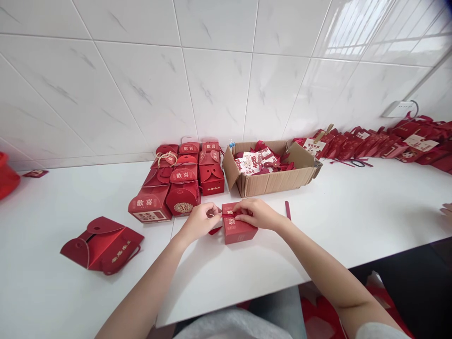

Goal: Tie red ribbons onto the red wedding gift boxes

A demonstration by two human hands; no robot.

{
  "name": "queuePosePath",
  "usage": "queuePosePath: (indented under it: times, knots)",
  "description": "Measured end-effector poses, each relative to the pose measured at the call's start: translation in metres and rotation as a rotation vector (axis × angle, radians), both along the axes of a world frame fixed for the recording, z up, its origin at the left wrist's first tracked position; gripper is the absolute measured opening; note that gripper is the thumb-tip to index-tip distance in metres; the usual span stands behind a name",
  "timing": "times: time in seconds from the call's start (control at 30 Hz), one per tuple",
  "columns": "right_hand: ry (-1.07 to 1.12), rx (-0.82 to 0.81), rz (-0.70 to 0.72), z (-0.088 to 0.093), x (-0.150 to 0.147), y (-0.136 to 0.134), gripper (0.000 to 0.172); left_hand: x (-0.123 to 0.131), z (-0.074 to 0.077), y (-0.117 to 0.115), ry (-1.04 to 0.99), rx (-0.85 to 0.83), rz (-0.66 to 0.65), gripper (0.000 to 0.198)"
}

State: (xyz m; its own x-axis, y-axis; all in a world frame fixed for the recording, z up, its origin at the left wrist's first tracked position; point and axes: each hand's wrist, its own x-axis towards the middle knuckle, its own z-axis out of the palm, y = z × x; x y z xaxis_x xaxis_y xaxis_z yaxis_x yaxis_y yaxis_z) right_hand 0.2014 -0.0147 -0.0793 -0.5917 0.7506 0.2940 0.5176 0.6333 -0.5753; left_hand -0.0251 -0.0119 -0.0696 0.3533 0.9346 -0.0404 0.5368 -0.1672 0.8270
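A small red gift box (240,234) with pale printed characters sits on the white table in front of me. Across its top runs a dark red ribbon (228,215). At the box's left side, my left hand (203,218) is closed, thumb and forefinger pinching the ribbon. My right hand (257,213) rests over the box top, its fingertips pinched on the ribbon and partly covering the printing. A red ribbon tail (215,230) hangs just below my left hand. The exact shape of the ribbon between the fingers is hard to make out.
Several finished-looking red boxes (183,175) stand grouped behind. A cardboard box (278,182) holds cards and ribbons. An open-topped red box (102,245) lies left, a loose ribbon strip (287,210) right. Red packages (374,143) line the wall; another person's hand (447,209) shows at right.
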Motion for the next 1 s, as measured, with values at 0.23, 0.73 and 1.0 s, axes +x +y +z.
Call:
queuePosePath:
  times: [0.23,0.73,1.0]
  knots:
    - [0.044,-0.043,0.021,0.001,0.003,0.0,0.016,0.0,0.001,0.0,0.007,-0.001,0.001,0.018]
    - [0.175,-0.147,0.119,-0.005,0.014,0.004,0.021,0.001,0.001,-0.002,0.001,-0.002,-0.005,0.019]
    - [0.252,-0.304,0.175,-0.002,0.021,0.005,0.017,0.0,-0.002,0.0,-0.003,-0.002,-0.009,0.018]
